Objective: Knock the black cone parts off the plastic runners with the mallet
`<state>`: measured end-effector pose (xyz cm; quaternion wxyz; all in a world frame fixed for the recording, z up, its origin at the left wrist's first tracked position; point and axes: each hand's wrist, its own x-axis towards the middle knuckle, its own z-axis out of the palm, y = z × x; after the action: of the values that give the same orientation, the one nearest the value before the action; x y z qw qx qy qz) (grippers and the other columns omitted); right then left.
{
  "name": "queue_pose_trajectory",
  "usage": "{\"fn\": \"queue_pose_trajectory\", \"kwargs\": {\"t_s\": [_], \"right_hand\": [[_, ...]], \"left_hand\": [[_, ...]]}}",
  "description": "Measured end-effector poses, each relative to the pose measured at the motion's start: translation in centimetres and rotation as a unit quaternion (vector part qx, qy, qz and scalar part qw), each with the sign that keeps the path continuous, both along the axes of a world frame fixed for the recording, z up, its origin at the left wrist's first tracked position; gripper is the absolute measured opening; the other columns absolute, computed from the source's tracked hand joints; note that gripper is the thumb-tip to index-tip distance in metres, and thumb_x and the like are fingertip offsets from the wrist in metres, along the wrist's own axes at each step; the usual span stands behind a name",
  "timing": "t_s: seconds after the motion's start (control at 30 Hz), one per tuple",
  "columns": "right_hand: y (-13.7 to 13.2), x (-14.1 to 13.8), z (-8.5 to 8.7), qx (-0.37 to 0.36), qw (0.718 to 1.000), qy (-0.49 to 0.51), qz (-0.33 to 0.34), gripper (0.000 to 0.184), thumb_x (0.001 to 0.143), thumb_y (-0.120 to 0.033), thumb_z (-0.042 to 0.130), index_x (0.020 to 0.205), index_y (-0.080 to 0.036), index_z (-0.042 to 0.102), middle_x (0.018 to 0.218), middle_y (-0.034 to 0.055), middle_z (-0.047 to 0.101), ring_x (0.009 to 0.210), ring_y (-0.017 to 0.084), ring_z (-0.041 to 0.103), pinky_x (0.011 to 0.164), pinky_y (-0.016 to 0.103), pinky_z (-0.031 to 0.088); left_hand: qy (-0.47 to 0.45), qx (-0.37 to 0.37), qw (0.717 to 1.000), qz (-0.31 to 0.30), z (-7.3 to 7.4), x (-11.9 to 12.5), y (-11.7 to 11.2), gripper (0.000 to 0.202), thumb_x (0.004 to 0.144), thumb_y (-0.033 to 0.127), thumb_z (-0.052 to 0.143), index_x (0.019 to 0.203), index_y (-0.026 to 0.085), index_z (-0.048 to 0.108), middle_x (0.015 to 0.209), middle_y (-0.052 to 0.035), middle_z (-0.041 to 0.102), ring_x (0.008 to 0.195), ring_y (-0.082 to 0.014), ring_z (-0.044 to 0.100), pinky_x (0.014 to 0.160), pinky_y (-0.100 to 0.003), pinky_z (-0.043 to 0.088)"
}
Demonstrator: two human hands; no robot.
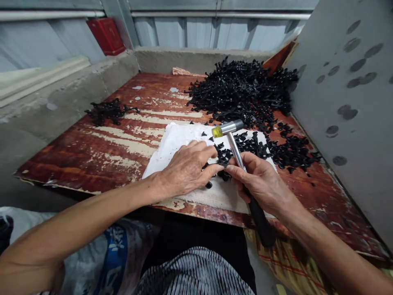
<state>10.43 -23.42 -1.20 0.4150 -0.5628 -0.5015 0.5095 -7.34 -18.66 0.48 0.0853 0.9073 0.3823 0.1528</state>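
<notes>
One hammer (236,151), two hands, two black-part piles.

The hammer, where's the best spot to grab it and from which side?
Likely the black grip at the near end of the hammer, from the right, where the right hand holds it: its head points away and the left hand blocks the left.

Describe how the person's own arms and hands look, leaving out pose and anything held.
Both arms are bare from the hands up to the picture's edge: no sleeves show. The left hand and right hand wear no gloves. No rings, watch or bands can be seen on either hand or wrist. The knuckles and hand backs look creased and veined.
</notes>
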Motion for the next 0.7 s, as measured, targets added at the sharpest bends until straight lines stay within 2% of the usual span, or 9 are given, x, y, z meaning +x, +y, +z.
{"fn": "queue_pose_trajectory", "kwargs": {"t_s": [0.07, 0.13, 0.17, 0.27, 0.4, 0.5, 0.6, 0.7], "right_hand": [[-0.2, -0.1, 0.0, 0.010, 1.000, 0.009, -0.028, 0.025, 0.075, -0.039, 0.065, 0.078, -0.021, 0.048, 0.046, -0.0106, 0.044, 0.029, 0.005, 0.035, 0.027, 0.018, 0.029], [-0.3, -0.2, 0.1, 0.017, 0.998, 0.016, -0.052, 0.026, 0.075, -0.039, 0.066, 0.079, -0.021, 0.048, 0.047, -0.0102, 0.046, 0.030, 0.006, 0.035, 0.027, 0.018, 0.029], [-0.3, -0.3, 0.1, 0.017, 0.998, 0.019, -0.060, 0.026, 0.075, -0.039, 0.066, 0.079, -0.022, 0.048, 0.047, -0.0100, 0.046, 0.030, 0.006, 0.035, 0.027, 0.018, 0.029], [-0.5, -0.7, 0.0, 0.012, 0.998, 0.019, -0.057, 0.024, 0.077, -0.037, 0.066, 0.078, -0.022, 0.048, 0.048, -0.0094, 0.047, 0.031, 0.006, 0.035, 0.028, 0.018, 0.029], [-0.8, -1.3, -0.2, 0.012, 0.999, 0.009, -0.031, 0.019, 0.080, -0.034, 0.063, 0.079, -0.020, 0.050, 0.051, -0.0091, 0.045, 0.035, 0.005, 0.036, 0.031, 0.017, 0.030], [-0.9, -1.2, -0.2, 0.012, 1.000, -0.002, -0.015, 0.020, 0.083, -0.037, 0.061, 0.081, -0.020, 0.051, 0.051, -0.0088, 0.046, 0.034, 0.005, 0.036, 0.031, 0.017, 0.029], [-0.7, -0.4, -0.2, 0.007, 1.000, -0.010, -0.012, 0.028, 0.084, -0.046, 0.060, 0.081, -0.020, 0.050, 0.050, -0.0079, 0.048, 0.032, 0.005, 0.037, 0.030, 0.016, 0.027], [-0.4, 0.4, -0.1, -0.009, 1.000, 0.011, -0.026, 0.033, 0.081, -0.051, 0.062, 0.080, -0.020, 0.050, 0.047, -0.0076, 0.048, 0.032, 0.005, 0.036, 0.030, 0.016, 0.027]], "left_hand": [[-0.063, 0.011, 0.994, 0.087, 0.1, -0.6, -0.3, 0.033, 0.088, 0.044, 0.050, 0.105, 0.017, 0.055, 0.107, -0.0109, 0.059, 0.101, -0.0243, 0.053, 0.086, -0.037, 0.043], [-0.094, -0.052, 0.984, 0.143, 0.4, -1.0, -0.5, 0.033, 0.089, 0.045, 0.047, 0.103, 0.016, 0.053, 0.096, -0.0086, 0.060, 0.090, -0.0218, 0.056, 0.079, -0.035, 0.044], [-0.100, -0.102, 0.978, 0.149, 0.6, -1.1, -0.6, 0.031, 0.090, 0.045, 0.044, 0.099, 0.017, 0.053, 0.086, -0.0055, 0.060, 0.080, -0.0193, 0.056, 0.073, -0.033, 0.044], [-0.118, -0.222, 0.959, 0.127, 0.8, -0.7, -0.7, 0.025, 0.092, 0.040, 0.041, 0.084, 0.019, 0.050, 0.063, 0.0027, 0.051, 0.057, -0.0124, 0.046, 0.055, -0.026, 0.036], [-0.179, -0.310, 0.926, 0.117, -0.1, 0.2, -0.2, 0.017, 0.089, 0.027, 0.044, 0.074, 0.019, 0.043, 0.059, 0.0045, 0.051, 0.044, -0.0063, 0.037, 0.044, -0.021, 0.027], [-0.212, -0.373, 0.898, 0.101, -0.9, 0.1, 0.9, 0.015, 0.089, 0.024, 0.045, 0.074, 0.018, 0.045, 0.059, 0.0044, 0.053, 0.041, -0.0046, 0.040, 0.040, -0.018, 0.027], [-0.215, -0.371, 0.898, 0.104, -1.1, -0.5, 2.9, 0.015, 0.089, 0.021, 0.044, 0.075, 0.017, 0.047, 0.059, 0.0042, 0.052, 0.042, -0.0046, 0.044, 0.039, -0.017, 0.031], [-0.195, -0.307, 0.927, 0.092, -0.2, -0.8, 5.5, 0.017, 0.087, 0.015, 0.046, 0.070, 0.017, 0.048, 0.057, 0.0038, 0.052, 0.043, -0.0044, 0.045, 0.040, -0.017, 0.032]]}}
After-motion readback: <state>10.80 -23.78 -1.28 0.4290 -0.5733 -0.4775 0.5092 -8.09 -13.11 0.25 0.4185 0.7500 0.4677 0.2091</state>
